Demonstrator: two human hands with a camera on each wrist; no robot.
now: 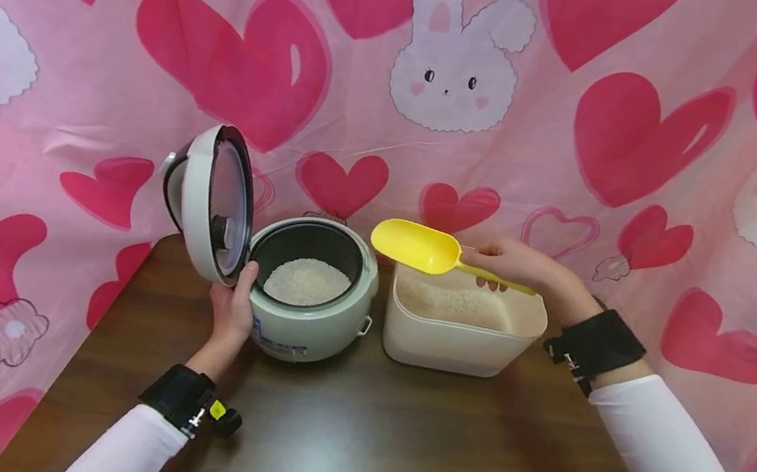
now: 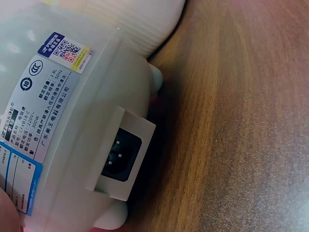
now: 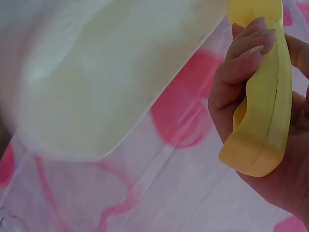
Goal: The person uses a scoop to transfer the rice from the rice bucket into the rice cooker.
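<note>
A pale green rice cooker (image 1: 307, 332) stands with its lid (image 1: 202, 200) swung up at the left and white rice (image 1: 307, 283) in its dark inner pot (image 1: 307, 239). My left hand (image 1: 235, 308) rests against the cooker's left side below the lid, thumb pointing up at the rim; its other fingers are mostly hidden. In my right hand (image 1: 511, 264) I grip the handle of a yellow scoop (image 1: 417, 246), fingers wrapped around it in the right wrist view. The scoop's bowl points left, and only its yellow inside shows. Below it stands a cream bin (image 1: 457, 348) holding rice grains (image 1: 457, 302).
Cooker and bin stand side by side on a dark wooden table (image 1: 345, 445). A pink cloth (image 1: 355, 100) with hearts and rabbits hangs behind. The left wrist view shows the cooker's power socket (image 2: 121, 154) near the tabletop.
</note>
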